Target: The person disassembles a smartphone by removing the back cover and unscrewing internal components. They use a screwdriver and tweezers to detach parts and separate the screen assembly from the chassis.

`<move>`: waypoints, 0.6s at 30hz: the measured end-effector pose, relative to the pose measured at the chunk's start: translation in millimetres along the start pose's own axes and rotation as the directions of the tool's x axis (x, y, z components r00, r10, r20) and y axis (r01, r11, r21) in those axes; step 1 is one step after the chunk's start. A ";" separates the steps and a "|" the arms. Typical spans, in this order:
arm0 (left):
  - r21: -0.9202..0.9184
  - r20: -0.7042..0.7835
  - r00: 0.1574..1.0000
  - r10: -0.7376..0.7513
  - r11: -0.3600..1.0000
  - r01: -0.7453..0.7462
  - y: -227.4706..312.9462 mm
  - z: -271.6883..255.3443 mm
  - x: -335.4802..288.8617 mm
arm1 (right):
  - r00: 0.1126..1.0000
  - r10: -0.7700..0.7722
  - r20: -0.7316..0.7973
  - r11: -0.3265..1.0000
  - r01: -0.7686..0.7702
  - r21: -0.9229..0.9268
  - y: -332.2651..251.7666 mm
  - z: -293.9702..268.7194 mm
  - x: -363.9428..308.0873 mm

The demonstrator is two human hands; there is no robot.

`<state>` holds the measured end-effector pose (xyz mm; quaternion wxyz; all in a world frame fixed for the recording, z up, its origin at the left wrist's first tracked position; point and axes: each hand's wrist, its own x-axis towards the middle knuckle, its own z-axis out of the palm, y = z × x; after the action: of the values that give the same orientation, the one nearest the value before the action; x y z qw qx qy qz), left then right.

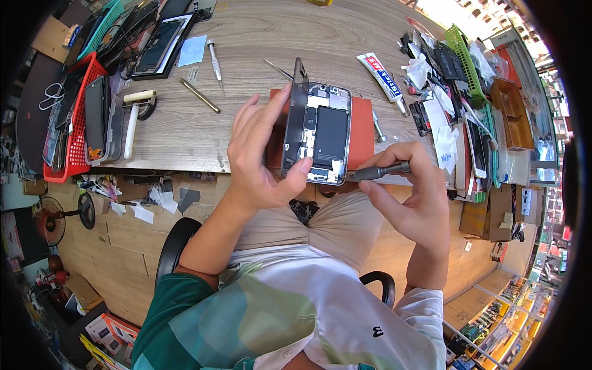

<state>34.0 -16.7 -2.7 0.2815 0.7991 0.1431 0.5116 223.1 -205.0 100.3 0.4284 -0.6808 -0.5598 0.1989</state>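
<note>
Fingers of the left hand (256, 163), slightly spread, backed the raised display (298, 117), thumb over the opened smartphone (331, 132) | right hand (416, 200) pinched a dark grey screwdriver (379, 171) beside the phone's lower right corner | phone sat over a reddish-brown block (363, 132), contact unclear

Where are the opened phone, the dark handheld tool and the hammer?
Opened phone (331, 134), head view: middle of its exposed inside.
Dark handheld tool (370, 172), head view: its thick body.
Hammer (131, 132), head view: its white handle.
</note>
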 end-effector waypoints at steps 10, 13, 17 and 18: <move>-0.006 -0.011 1.000 0.006 1.000 -0.006 -1.6 0.4 -2.0 | 0.996 0.085 -0.015 0.996 -0.084 0.036 -0.7 -7.5 -4.0; -0.010 -0.012 1.000 0.006 1.000 -0.006 -0.7 0.3 -0.1 | 0.980 0.184 -0.074 0.956 -0.161 0.246 -7.6 -10.3 -2.0; -0.011 -0.007 1.000 0.009 1.000 -0.010 0.0 0.6 1.6 | 0.983 0.160 -0.096 0.868 -0.094 0.487 1.2 -17.2 20.3; -0.007 -0.008 1.000 0.010 1.000 -0.010 -0.3 0.1 1.3 | 0.987 0.148 -0.068 0.849 -0.091 0.521 4.6 -19.6 30.6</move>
<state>34.7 -15.8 -2.0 0.2811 0.7969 0.1385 0.5165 249.5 -183.6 113.8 0.6109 -0.5840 -0.4192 0.3317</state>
